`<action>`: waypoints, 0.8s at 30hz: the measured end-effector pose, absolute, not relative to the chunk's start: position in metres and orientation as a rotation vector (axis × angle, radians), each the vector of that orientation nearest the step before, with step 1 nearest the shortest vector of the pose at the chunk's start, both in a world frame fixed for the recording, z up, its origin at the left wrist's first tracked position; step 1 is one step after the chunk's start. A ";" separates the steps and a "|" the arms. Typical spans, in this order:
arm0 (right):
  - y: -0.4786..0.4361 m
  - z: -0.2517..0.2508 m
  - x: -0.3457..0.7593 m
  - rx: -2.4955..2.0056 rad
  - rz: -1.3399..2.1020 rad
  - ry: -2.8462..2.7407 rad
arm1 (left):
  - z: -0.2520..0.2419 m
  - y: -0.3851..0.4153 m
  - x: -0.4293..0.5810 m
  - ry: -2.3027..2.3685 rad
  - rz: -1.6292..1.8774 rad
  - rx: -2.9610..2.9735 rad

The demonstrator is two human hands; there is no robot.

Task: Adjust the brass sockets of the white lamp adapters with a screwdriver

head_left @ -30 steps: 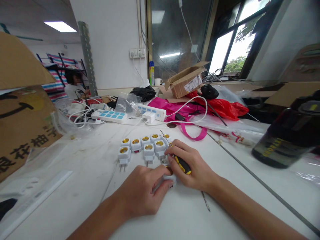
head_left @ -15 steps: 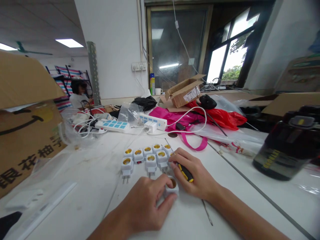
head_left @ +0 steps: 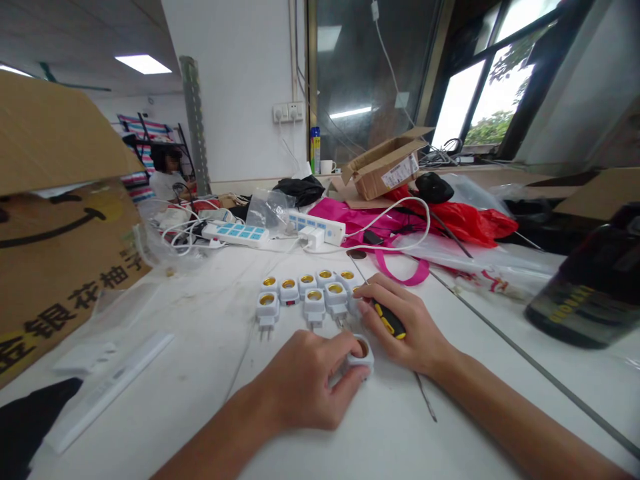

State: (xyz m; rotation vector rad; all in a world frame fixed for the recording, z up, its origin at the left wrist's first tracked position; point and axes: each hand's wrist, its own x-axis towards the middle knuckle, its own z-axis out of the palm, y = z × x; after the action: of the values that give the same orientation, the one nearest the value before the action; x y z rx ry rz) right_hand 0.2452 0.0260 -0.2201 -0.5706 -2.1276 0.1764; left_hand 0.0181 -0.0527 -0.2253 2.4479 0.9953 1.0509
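A white lamp socket (head_left: pixel 361 361) is grasped by the left hand (head_left: pixel 303 381), while a screwdriver (head_left: pixel 389 320) is clenched in the right hand (head_left: pixel 407 325) just beside it.

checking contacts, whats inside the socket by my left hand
Brass-coloured lining shows in the white socket adapter's opening; the left hand hides most of its body, and contacts can't be made out.

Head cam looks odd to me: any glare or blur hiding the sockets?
In the head view, the window blows out white at upper right, and the dark bottle at the right edge looks soft; the lamp socket adapters stay readable, though the wide lens bends the edges.
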 end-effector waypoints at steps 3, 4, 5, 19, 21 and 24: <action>0.026 -0.220 0.246 -0.565 0.160 -2.122 | -0.227 -0.054 0.020 0.981 1.086 2.468; 0.026 -0.220 0.246 -0.562 0.156 -2.122 | -0.227 -0.054 0.020 0.978 1.095 2.464; 0.027 -0.220 0.246 -0.559 0.153 -2.121 | -0.226 -0.054 0.020 0.976 1.102 2.455; 0.026 -0.220 0.245 -0.563 0.165 -2.121 | -0.222 -0.054 0.018 1.022 1.067 2.451; 0.027 -0.220 0.245 -0.567 0.171 -2.122 | -0.222 -0.054 0.018 1.015 1.059 2.464; 0.028 -0.220 0.244 -0.574 0.177 -2.123 | -0.223 -0.054 0.018 1.006 1.050 2.467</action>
State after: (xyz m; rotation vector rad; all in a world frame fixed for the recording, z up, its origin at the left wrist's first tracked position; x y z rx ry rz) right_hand 0.2445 0.0278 -0.2204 -0.5738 -2.1229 0.1767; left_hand 0.0180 -0.0538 -0.2228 2.4666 1.0064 1.0500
